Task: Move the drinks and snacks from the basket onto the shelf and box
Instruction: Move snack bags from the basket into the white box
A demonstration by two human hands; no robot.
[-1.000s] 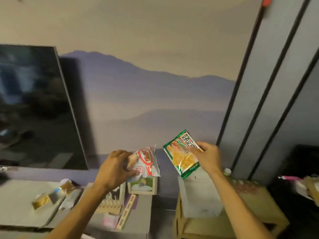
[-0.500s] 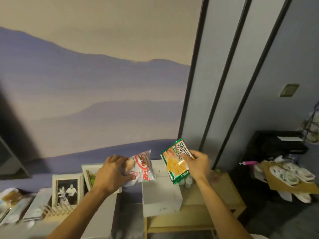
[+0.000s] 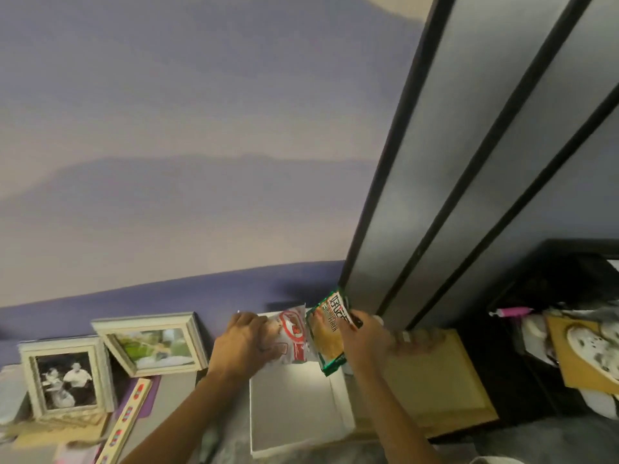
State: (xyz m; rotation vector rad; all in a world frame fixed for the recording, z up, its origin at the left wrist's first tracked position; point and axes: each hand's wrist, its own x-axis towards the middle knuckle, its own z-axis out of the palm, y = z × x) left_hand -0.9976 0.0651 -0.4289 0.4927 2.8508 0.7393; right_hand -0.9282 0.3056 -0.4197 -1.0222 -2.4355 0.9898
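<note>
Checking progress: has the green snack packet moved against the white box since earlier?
Yes. The green snack packet, held by the right hand, has shifted across the white box, from back-left to back-right corner.

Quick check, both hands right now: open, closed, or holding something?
Left hand: grips the white and red snack packet.
Right hand: grips the green snack packet.
</note>
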